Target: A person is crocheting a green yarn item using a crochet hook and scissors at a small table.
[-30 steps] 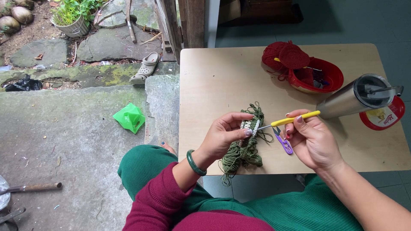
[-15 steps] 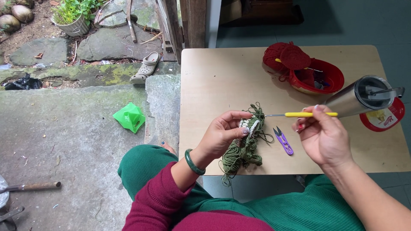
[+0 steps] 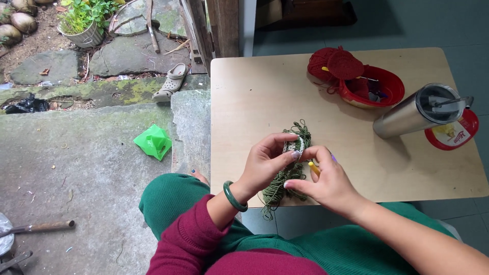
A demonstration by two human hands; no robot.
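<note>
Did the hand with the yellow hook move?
Yes. The right hand came in leftward, away from the steel tumbler, and now meets the left hand at the green yarn. The yellow hook is mostly hidden.

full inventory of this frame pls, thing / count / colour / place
table: 1, pale wood, right half
green yarn: 1 bundle, olive, table's near edge, in both hands
hook: 1, yellow handle, in right hand, mostly hidden
red bowl: 1, red, table's far side
red yarn: 1 mass, red, at the bowl's left rim
tumbler: 1, steel with dark lid, table right
red lid: 1, red, beside tumbler
green bag: 1, bright green, concrete floor left
sandal: 1, grey, stone step
plant pot: 1, pale, top left
bangle: 1, green, left wrist
left hand: 1, pinching yarn
right hand: 1, on hook and yarn
</note>
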